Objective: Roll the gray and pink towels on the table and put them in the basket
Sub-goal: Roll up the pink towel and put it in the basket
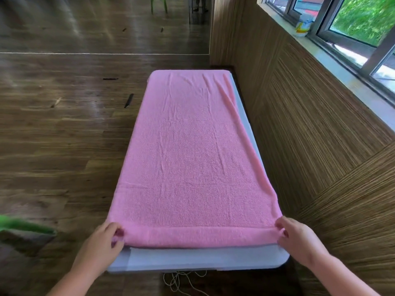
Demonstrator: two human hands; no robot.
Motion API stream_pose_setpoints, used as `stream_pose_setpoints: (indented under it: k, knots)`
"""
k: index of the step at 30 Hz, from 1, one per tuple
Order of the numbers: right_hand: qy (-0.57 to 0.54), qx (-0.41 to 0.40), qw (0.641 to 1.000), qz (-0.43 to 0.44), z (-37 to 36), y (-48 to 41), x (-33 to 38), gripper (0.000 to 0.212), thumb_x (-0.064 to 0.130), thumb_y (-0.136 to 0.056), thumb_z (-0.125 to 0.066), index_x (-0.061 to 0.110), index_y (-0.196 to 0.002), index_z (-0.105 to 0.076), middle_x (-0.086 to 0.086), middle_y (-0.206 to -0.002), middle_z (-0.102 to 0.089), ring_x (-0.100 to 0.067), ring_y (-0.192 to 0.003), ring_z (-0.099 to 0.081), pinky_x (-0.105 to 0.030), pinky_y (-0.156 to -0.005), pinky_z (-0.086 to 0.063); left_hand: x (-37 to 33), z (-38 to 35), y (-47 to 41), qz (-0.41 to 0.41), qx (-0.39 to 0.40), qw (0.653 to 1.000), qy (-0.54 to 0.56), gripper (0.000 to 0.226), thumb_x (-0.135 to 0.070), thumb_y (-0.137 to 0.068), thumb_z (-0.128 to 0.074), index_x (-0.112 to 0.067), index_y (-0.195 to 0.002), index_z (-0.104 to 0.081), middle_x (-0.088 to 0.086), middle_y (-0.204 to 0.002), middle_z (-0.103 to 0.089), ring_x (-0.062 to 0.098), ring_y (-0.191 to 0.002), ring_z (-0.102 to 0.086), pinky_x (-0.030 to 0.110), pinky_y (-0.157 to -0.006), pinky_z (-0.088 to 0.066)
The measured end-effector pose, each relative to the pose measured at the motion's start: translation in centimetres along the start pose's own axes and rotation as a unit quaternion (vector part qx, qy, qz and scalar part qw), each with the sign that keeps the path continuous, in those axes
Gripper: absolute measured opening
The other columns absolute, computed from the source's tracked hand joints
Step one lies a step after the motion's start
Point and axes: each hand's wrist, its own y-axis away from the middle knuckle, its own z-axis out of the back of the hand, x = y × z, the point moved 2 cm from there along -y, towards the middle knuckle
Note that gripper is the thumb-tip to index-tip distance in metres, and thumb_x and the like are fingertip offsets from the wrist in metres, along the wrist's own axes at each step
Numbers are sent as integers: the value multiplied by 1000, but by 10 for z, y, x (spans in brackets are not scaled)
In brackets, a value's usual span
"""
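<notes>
A pink towel lies spread flat along the narrow white table and covers almost all of its top. The towel's near edge is turned over into a first narrow roll across the table's width. My left hand pinches the left end of that roll. My right hand pinches the right end, fingers curled into the fabric. No gray towel and no basket are in view.
A wood-panelled wall runs close along the table's right side, with a window sill above. Wooden floor lies to the left. A blurred green object sits at the left edge. A thin cord hangs under the table's near end.
</notes>
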Motion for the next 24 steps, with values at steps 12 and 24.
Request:
stream_pose_setpoints:
  k: [12,24]
  knots:
    - [162,39,980,105,3,-13,4,27,45,-95,-46,31,-75,-58,13,-87,-43,-6,-82,-49,-19,-60,-36,19,-2,-14,-105,-5,988,-117,25,-30,-76,-71,-33,-65,-49,-16,-83,-37,11,-76,-39,31,-61,-44]
    - [116,-30,990,80,-21,-14,18,34,25,-66,-84,37,-94,-67,19,-87,-55,-15,-77,-52,-29,-53,-52,14,-19,-27,-121,-63,986,-95,38,-38,-70,-51,-31,-104,-66,-14,-101,-61,16,-90,-54,43,-78,-48]
